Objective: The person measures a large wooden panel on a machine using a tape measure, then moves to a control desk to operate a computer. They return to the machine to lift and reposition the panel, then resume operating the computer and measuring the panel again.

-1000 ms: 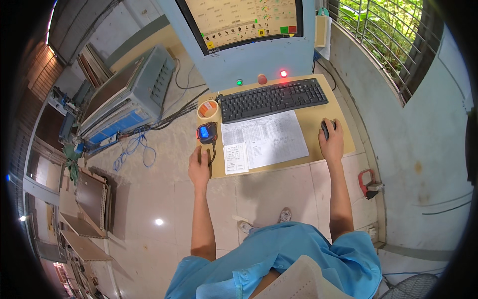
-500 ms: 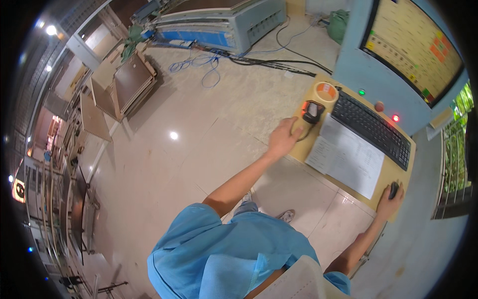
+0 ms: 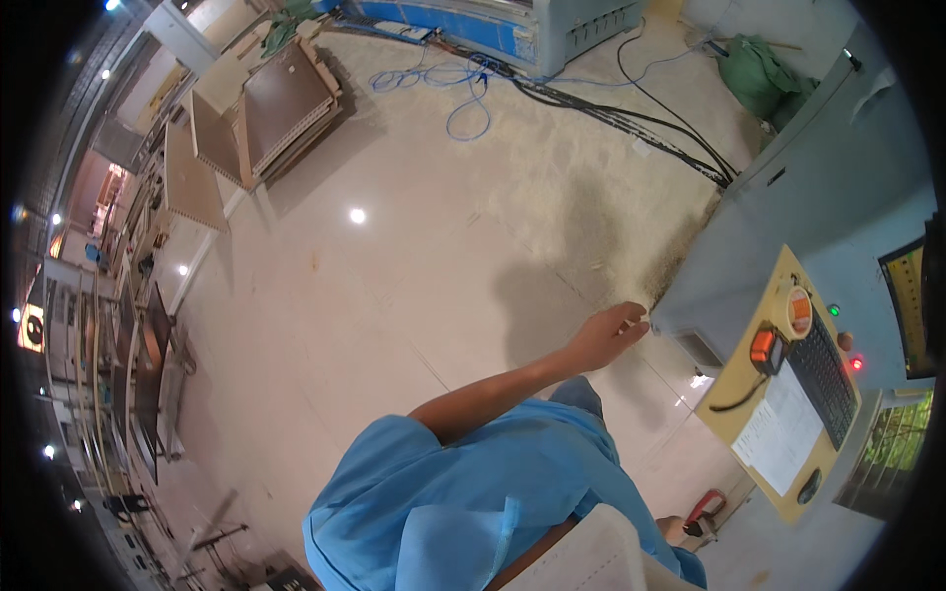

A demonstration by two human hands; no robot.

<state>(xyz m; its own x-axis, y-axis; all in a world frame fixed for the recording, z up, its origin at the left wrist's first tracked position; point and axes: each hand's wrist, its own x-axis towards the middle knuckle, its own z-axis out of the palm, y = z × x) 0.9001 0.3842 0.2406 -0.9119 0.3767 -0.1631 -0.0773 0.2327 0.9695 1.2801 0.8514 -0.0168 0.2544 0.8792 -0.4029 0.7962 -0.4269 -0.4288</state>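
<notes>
Head view: the left hand (image 3: 608, 336), loosely open with bent fingers, hangs over the floor (image 3: 394, 295), apart from the worktop (image 3: 737, 366). The right hand (image 3: 672, 530), partly hidden by the shirt (image 3: 463, 473), is near a red handle (image 3: 704, 509); I cannot tell whether it grips. The mouse (image 3: 810, 486), keyboard (image 3: 826, 379) and tape measure (image 3: 765, 347) lie on the worktop.

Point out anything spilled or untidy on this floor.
Pale powder is scattered across the floor beside the blue-grey cabinet, like an unswept spill. Near the machine, a blue cable lies in loose, messy loops instead of neatly coiled.
</notes>
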